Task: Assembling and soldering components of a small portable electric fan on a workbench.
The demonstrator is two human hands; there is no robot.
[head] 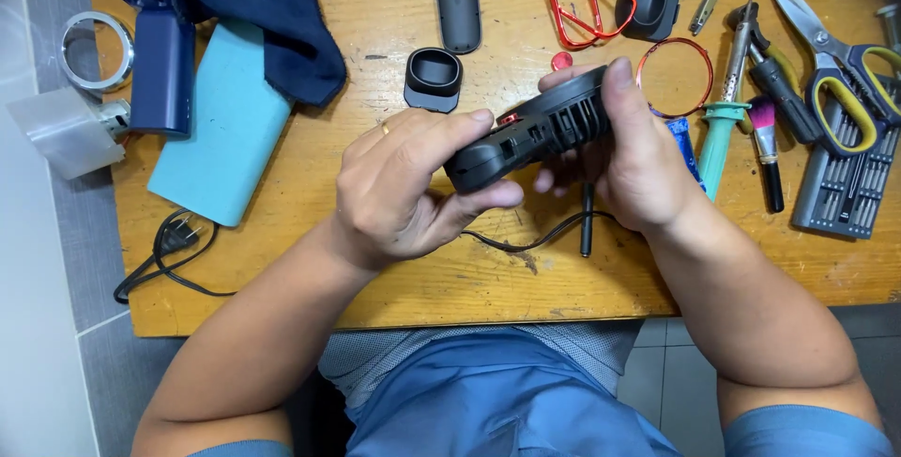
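Left hand (399, 185): clamped on the near end of the black gadget (530, 133), thumb under the edge, fingers wrapped over the top. There's a ring on one finger.
Right hand (629, 152): gripping the far, rounder end, thumb pressed on top, fingers curled under it.
Gadget: black plastic housing with slotted vents on the side and a bit of red showing at the top. Held tilted, up off the table (422, 279), roughly mid-table.
Under the hands: a black cable (535, 236) snakes across the wood, and a thin black rod (586, 222) lies just beside it.
Just behind the gadget: black cup-shaped part (433, 77), flat black cover with a hole (458, 11), small red cap (561, 60).
Right of that: red wire ring (676, 77), red carabiner (587, 2), another black cup part (652, 7).
Far right: teal-handled soldering iron (723, 129), little brush with pink bristles (765, 143), yellow-handled scissors (835, 58), grey bit set (845, 190).
Left side: teal block (225, 129) with a dark blue cloth (272, 16) partly on it, navy device (161, 68) beside it, plug with cord (174, 236) at the table's edge.
Off the table, left: metal ring (94, 49) and a frosted plastic piece (61, 129).
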